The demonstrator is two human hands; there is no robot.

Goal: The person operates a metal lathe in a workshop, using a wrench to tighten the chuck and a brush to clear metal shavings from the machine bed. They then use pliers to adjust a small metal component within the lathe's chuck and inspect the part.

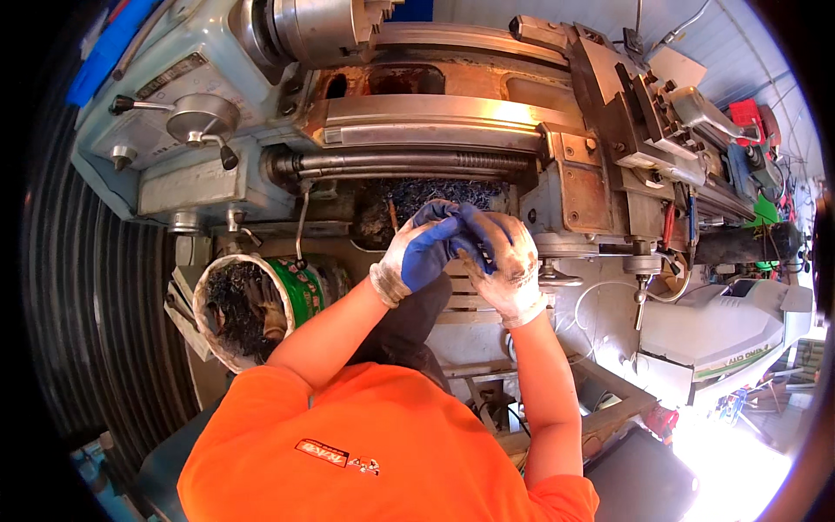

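My left hand and my right hand meet in front of a metal lathe, both in whitish work gloves with blue coating and dirty stains. Their fingers are bent and pressed together at the fingertips. A small dark and shiny spot shows by the right fingers, but what they hold, if anything, is hidden. Just beyond the hands lies a heap of dark metal shavings under the lathe's long screw rods. The lathe's carriage stands to the right of my right hand.
A lathe chuck and headstock levers are at the upper left. A bucket of dark shavings, with a glove inside, stands left of my left forearm. Carriage handwheels project close to my right wrist. A grey-white scooter stands right.
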